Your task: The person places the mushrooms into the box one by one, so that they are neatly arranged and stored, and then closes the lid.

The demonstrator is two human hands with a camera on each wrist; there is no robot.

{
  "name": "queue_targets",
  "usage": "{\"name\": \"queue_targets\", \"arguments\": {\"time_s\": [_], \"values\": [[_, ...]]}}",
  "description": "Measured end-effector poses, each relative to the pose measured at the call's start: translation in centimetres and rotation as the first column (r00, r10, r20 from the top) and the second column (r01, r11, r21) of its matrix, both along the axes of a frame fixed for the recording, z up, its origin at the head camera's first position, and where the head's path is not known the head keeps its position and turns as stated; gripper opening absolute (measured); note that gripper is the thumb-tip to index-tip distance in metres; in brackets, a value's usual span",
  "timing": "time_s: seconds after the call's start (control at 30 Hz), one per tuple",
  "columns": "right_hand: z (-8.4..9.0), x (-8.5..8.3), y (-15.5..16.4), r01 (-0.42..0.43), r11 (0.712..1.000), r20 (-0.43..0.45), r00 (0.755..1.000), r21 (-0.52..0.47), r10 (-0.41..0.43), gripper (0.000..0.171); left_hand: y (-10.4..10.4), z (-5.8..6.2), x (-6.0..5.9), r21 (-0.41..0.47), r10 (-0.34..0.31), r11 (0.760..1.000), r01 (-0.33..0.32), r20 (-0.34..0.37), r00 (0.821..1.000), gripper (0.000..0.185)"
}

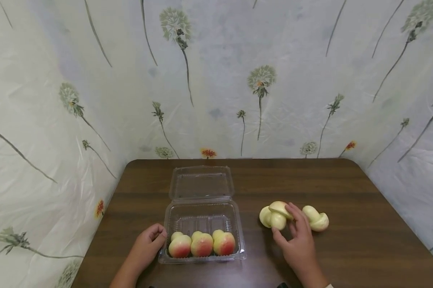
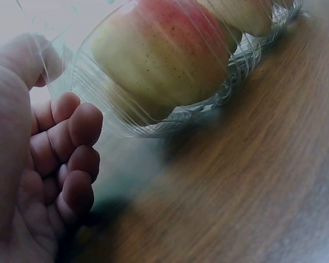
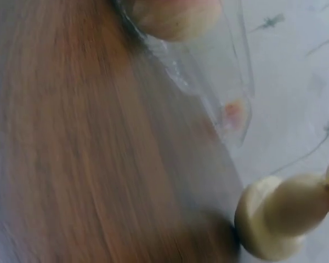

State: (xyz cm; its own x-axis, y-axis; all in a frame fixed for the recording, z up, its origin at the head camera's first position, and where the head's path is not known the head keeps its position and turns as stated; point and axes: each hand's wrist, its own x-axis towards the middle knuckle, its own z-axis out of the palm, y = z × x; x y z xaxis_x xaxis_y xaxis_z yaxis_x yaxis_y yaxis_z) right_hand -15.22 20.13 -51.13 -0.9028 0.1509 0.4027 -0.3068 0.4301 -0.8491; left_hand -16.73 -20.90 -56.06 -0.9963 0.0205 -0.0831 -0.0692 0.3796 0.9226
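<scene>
An open clear clamshell container sits on the brown table. Three yellow-red peaches line its front edge; in the left wrist view the nearest peach shows through the ribbed wall. My left hand is at the container's front left corner, with its fingers curled and the thumb against the rim. My right hand lies with relaxed fingers over a cluster of pale yellow-green fruit pieces. Another pale pair lies just to its right. The right wrist view shows one pale piece close up.
The container's lid lies flat open behind it, towards the wall. Flower-patterned sheeting walls the table on three sides. Bare wood shows at the back and on the right side of the table.
</scene>
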Motion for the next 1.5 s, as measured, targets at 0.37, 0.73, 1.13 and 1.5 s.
{"name": "queue_targets", "arguments": {"time_s": [0.37,0.73,1.13,1.5], "values": [[0.4,0.1,-1.0,-0.074,0.996,-0.064,0.995,0.046,0.077,0.073,0.4,1.8,0.5,-0.017,-0.01,1.0,0.01,-0.012,1.0,0.012],[1.4,0.2,-2.7,-0.192,0.98,-0.055,0.979,0.055,0.195,0.073,-0.3,-0.2,0.1,0.022,-0.035,0.999,0.035,-0.009,0.999,0.012],[2.1,0.1,-5.4,-0.277,0.955,-0.04,0.958,0.107,0.283,0.072,-0.5,0.1,0.0,0.017,-0.046,0.999,0.046,-0.007,0.999,0.014],[3.1,0.2,-7.8,-0.345,0.931,0.023,0.938,0.116,0.345,0.07,-0.7,-0.7,-0.2,0.035,-0.07,0.997,0.071,-0.019,0.997,0.017]]}}
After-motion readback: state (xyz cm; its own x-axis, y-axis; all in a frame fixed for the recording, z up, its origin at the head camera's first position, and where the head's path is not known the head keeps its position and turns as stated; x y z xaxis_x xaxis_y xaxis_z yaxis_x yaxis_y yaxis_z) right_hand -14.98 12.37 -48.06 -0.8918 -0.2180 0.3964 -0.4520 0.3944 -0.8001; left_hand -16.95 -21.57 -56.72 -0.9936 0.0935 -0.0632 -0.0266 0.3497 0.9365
